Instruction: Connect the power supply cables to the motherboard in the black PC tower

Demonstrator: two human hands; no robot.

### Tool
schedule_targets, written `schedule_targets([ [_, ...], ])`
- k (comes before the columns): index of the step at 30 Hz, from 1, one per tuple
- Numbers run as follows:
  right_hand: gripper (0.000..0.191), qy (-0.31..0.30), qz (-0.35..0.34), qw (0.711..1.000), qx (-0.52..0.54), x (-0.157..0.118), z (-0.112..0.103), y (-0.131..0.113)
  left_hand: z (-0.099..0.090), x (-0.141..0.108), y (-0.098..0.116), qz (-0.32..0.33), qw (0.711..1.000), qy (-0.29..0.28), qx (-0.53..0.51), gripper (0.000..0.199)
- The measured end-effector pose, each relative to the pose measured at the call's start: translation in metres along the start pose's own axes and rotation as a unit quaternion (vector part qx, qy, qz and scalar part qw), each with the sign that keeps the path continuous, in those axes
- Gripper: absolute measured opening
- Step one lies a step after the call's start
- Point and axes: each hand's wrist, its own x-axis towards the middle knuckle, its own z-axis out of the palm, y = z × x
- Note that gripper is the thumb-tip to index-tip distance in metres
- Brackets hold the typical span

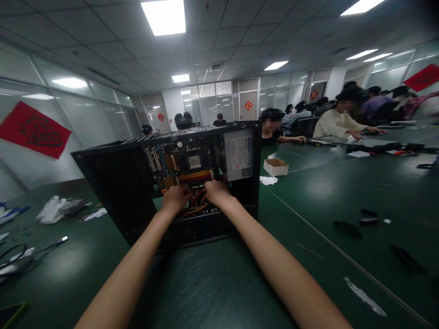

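Observation:
A black computer case (106, 192) stands on the green table with its side open towards me. Inside it are a motherboard (183, 155) and, at the upper right, a grey power supply (240, 155) with a label. Both my hands reach into the case below the motherboard. My left hand (176, 198) has its fingers bent at the board's lower edge, close to a bundle of red, yellow and black cables (197, 201). On the other side of these cables, my right hand (216, 192) is curled with its fingertips turned inward. What either hand grips is too small and blurred to make out.
On the green table (308, 192), a small open cardboard box (276, 167) stands right of the case. Dark pieces (348, 228) and a clear plastic strip (365, 297) lie farther right. White plastic bags (53, 209) and a cable (51, 244) lie left. Several people sit beyond.

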Motion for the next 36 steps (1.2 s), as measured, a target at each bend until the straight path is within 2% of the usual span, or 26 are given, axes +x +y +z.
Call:
schedule_targets([
  [10,0.027,0.009,-0.003,1.000,0.002,0.0001,0.0019,-0.0002,0.0083,0.0050,0.0001,0.020,1.000,-0.015,0.018,0.030],
  [25,0.025,0.025,-0.006,1.000,0.006,0.0019,0.0021,-0.0010,0.0025,0.0038,0.0036,0.003,0.999,-0.012,0.034,0.034],
  [30,0.025,0.033,-0.009,0.999,0.005,0.0016,0.0040,-0.0007,0.0012,0.0022,0.0036,0.025,0.999,-0.013,0.027,0.033],
  [36,0.026,0.036,-0.009,0.999,0.009,0.0006,0.0039,-0.0013,-0.0013,-0.0009,0.0067,0.010,1.000,-0.001,0.027,0.043],
])
